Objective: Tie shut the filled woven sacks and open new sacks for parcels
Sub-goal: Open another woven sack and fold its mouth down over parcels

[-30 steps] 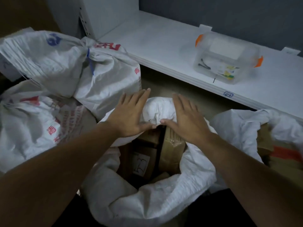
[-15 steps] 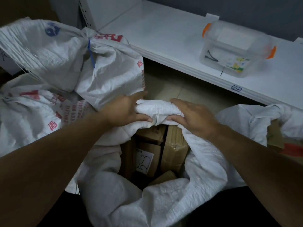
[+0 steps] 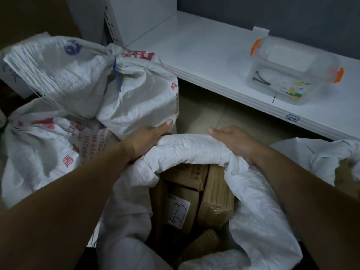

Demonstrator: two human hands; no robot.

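Head view: the open sack [image 3: 194,151] stands on the floor directly below the camera, in front of the front edge of the white shelf [image 3: 204,55]. Its far rim is rolled into a thick cuff whose long axis runs left to right. The left hand [image 3: 148,139] is set on the left end of this cuff and the right hand [image 3: 233,141] on the right end. Each thumb is laid along the top of the roll, pointing inward. The other fingers are hidden behind the fabric and are judged to be curled round it in a grip. Both hands are equally near the rim.

The mouth is open on the near side of the hands, and brown parcels [image 3: 216,191] are exposed up to the level of the cuff. It is judged that the cuff must be unrolled upward to free enough fabric before the mouth can be gathered and tied.

Legible markings:
- A white label [image 3: 178,209] on one parcel is handwritten "5-3".
- A tag [image 3: 292,118] on the front edge of the shelf appears to read "4-1".
- Red characters and a blue logo are printed on the tied sack [image 3: 136,98], which is closed with a blue tie [image 3: 116,76]; they cannot be read.

A clear box [image 3: 292,71] with orange latches stands near the front edge of the shelf.
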